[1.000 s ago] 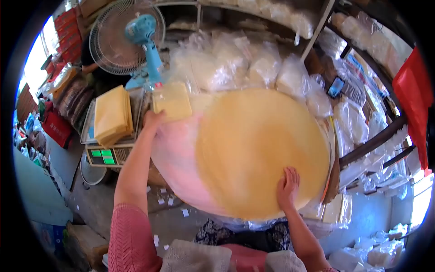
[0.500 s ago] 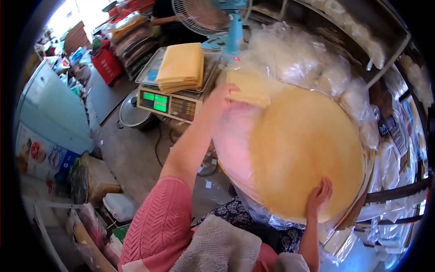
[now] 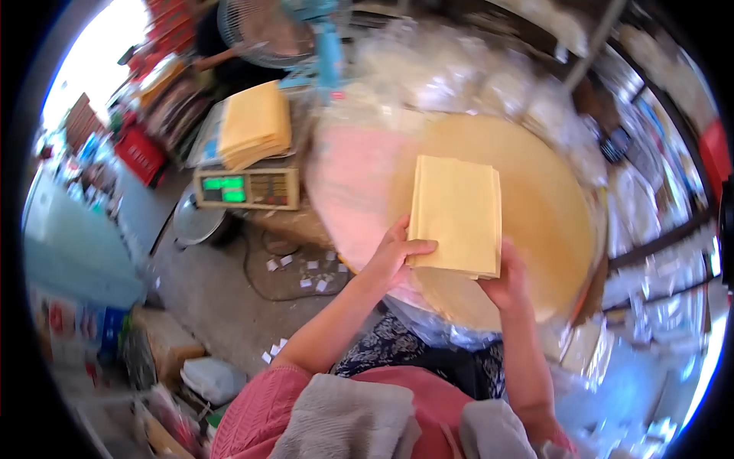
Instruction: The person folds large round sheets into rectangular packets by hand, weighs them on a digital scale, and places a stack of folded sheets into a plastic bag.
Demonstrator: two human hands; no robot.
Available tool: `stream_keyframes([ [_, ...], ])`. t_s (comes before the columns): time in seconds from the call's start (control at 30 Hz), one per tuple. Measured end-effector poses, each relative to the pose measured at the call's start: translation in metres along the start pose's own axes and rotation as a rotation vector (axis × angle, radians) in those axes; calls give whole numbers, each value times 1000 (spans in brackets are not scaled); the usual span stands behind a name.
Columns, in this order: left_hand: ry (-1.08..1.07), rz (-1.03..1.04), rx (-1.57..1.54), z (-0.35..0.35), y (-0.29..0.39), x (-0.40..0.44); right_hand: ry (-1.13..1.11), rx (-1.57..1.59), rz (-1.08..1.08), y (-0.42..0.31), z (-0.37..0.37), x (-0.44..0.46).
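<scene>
Held over the round table is a stack of folded pale-yellow sheets [image 3: 457, 214], soft and thin, roughly rectangular. My left hand [image 3: 396, 251] grips its lower left edge, thumb on top and fingers beneath. At the lower right corner, my right hand [image 3: 508, 280] supports the stack, its fingers partly hidden behind it. Below lies a large round yellow sheet or pile of sheets [image 3: 547, 206], beside a pink covering [image 3: 352, 176] on the left. Another pile of folded yellow sheets [image 3: 254, 124] rests on a digital scale [image 3: 248, 189] with a lit green display.
A blue fan [image 3: 325, 53] stands behind the table, near another person's arm [image 3: 218, 58]. Clear plastic bags [image 3: 474, 73] crowd the table's far side. A lidded pot [image 3: 197, 218] sits on the floor by the scale; small white paper pieces [image 3: 307, 283] lie scattered nearby.
My left hand has brought the folded yellow stack from the table's far left toward me. My right hand has lifted off the round sheet and taken the stack's right side. The view has shifted.
</scene>
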State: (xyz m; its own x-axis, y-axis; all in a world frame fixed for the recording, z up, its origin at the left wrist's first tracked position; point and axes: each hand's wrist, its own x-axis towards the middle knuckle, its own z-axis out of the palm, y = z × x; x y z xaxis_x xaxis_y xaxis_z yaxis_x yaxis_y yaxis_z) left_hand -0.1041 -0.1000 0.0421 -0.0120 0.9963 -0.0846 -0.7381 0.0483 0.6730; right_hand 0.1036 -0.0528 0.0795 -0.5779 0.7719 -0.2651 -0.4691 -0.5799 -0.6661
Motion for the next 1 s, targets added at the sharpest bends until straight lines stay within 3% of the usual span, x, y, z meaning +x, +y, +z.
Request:
stream_keyframes([
  [0.03,-25,-43,-5,8,-8,2,135,-88,-66,-2,3,0],
  [0.1,-64,-116,-13,18,-15,5,137,-317,-276,-13,3,-4],
  [0.2,-116,5,371,25,-19,3,405,-1346,-871,-17,17,-19],
  [0.23,-109,59,457,26,-20,0,369,-1505,-824,-22,42,-32],
  [0.3,-287,-38,44,26,-29,-1,333,-2056,-638,-13,53,-35],
  [0.37,-341,-99,-259,26,-45,-3,216,-2120,-716,16,39,-27],
  [0.4,-214,-99,-194,10,-58,1,151,-2150,-756,29,33,-26],
  [0.43,-186,-141,-203,-3,-66,1,65,-2038,-550,34,33,-27],
  [0.5,-138,-221,-219,-15,-68,-1,21,-1834,-562,45,21,-26],
  [0.53,-68,-129,-190,-6,-69,-2,86,-1835,-596,48,18,-27],
  [0.6,-78,-132,-172,-5,-67,-2,216,-1837,-665,52,13,-28],
  [0.7,-133,-135,-195,-7,-69,2,330,-1843,-598,51,4,-23],
  [0.87,-98,-73,-102,-6,-72,-1,268,-1794,-524,44,-5,-21],
  [1.0,-85,-71,-80,-2,-70,-3,270,-1914,-624,46,4,-25],
])
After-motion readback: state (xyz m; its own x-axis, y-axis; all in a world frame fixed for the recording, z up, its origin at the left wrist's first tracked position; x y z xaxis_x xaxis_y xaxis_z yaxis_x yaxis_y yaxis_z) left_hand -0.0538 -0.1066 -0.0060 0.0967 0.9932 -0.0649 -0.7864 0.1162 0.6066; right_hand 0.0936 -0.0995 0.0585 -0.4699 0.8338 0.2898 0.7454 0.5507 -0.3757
